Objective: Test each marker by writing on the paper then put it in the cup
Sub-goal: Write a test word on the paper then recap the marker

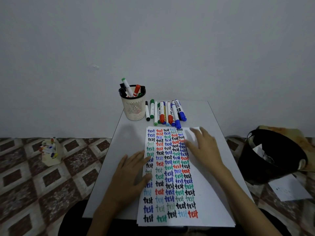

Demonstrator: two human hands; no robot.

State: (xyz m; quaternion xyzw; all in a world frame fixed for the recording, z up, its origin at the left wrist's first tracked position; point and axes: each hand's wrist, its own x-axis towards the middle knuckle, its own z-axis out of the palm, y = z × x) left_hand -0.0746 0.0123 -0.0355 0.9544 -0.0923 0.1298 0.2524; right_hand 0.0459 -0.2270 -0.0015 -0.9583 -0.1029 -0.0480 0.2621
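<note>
On the paper (172,176), both hands lie flat with fingers straight and spread, holding nothing: the left hand (131,174) covers its left edge and some words, the right hand (202,149) its upper right. Beyond, loose markers (166,113) lie beside the cup (134,108), whose mesh hides the lower barrels of those inside. Forearms are cut off below.

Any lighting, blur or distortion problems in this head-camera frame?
Head view: dim, flat light, darker toward the corners; the wide-angle lens slightly bows the table edges; the right hand looks slightly motion-blurred at the fingertips; the writing on the paper is legible.
</note>
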